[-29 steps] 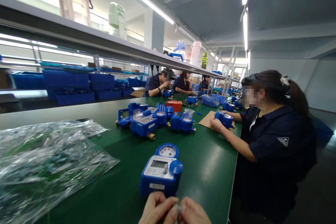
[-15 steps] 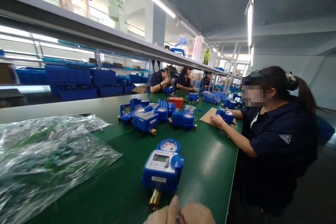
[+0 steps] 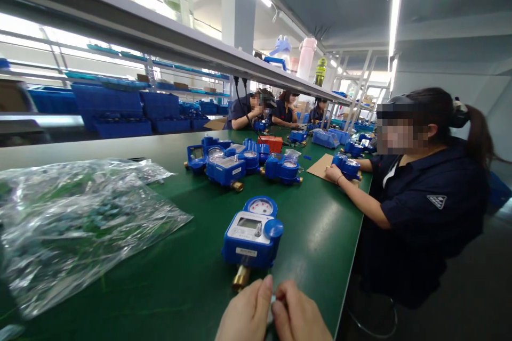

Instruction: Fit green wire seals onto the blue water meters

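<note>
At the bottom of the view, my left hand point(image 3: 245, 313) and my right hand point(image 3: 301, 313) come together, fingers closed in a pinch. Between their fingertips shows a small pale bluish piece point(image 3: 273, 301), mostly covered, its kind unclear. Just beyond them a blue water meter point(image 3: 253, 240) stands on the green table, its brass pipe end pointing towards my hands. Its round dial is at the far side, with a small display and a round blue cap on the near part. Neither hand clearly touches it.
Clear plastic bags point(image 3: 88, 224) with small bluish pieces lie on the left of the green table point(image 3: 192, 287). Several more meters point(image 3: 226, 170) and a red box point(image 3: 270, 144) stand farther back. A co-worker point(image 3: 432, 186) at right handles a meter over cardboard point(image 3: 320, 166). A shelf point(image 3: 160, 37) runs overhead.
Both hands have risen further into view, and more of the pale piece between them shows. The camera view has tilted slightly down; the near meter stays standing on the table.
</note>
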A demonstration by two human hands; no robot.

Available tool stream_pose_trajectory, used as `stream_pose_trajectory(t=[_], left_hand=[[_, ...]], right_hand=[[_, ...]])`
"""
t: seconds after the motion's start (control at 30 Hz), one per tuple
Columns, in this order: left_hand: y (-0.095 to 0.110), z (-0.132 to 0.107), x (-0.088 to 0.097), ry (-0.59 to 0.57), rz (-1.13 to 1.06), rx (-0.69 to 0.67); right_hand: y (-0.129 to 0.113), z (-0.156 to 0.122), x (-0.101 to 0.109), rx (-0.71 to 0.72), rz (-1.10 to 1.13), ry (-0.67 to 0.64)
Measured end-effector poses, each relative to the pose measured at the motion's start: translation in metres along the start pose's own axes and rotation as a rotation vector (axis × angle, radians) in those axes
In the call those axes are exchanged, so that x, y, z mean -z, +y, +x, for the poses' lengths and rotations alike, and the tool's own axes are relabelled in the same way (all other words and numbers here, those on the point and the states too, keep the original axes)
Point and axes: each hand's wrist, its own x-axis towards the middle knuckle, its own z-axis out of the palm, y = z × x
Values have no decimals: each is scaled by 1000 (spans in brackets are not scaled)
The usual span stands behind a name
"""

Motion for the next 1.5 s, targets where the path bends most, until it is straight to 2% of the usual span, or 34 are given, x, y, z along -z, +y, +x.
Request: stream_pose_trajectory(t=[0.07, 0.1, 0.13, 0.17, 0.2, 0.3, 0.33, 0.37, 0.4, 0.5, 0.57, 0.67, 0.83, 0.9, 0.97, 1.07, 1.17, 1.23, 1.33, 1.4, 1.5], left_hand=[[1, 0, -1, -7, -52, 40], [2, 0, -2, -6, -74, 52], [2, 0, -3, -3, -93, 56], [1, 1, -5, -1, -104, 54], [1, 1, -6, 4, -112, 50], [1, 1, -8, 12, -106, 54], [2, 1, -8, 12, -106, 57], [2, 1, -7, 11, -109, 57], [3, 2, -7, 10, -112, 56], [3, 2, -6, 6, -125, 74], [2, 3, -7, -7, -164, 98], [0, 5, -8, -32, -236, 115], [1, 7, -9, -54, -254, 112], [3, 7, -9, -47, -239, 110], [4, 7, -8, -37, -219, 108], [3, 8, -6, -32, -187, 103], [1, 9, -4, -31, -172, 99], [0, 11, -3, -26, -178, 95], [-1, 13, -5, -27, -203, 99], [-1, 13, -8, -39, -228, 105], [-2, 14, -12, -51, -266, 105]], right_hand=[[-2, -5, 3, 245, -256, 146], [-4, -5, 4, 315, -314, 175], [-7, -5, 6, 326, -312, 170], [-10, -3, 8, 273, -243, 122], [-13, -1, 9, 157, -115, 40], [-20, 5, 13, -281, 321, -228], [-22, 5, 14, -327, 352, -264], [-23, 5, 15, -293, 293, -248], [-23, 4, 15, -199, 158, -194], [-19, -2, 15, 175, -335, 25], [-15, -4, 15, 335, -538, 91], [-10, -1, 21, 459, -693, 49], [-4, 19, 43, 697, -768, -162], [-2, 26, 46, 701, -662, -257], [0, 29, 42, 531, -455, -307], [-3, 25, 29, 252, -231, -303], [-6, 15, 21, 169, -193, -304], [-6, 11, 24, 218, -305, -231], [0, 10, 32, 453, -636, -100], [6, 14, 37, 588, -771, -96], [13, 23, 41, 712, -787, -117]])
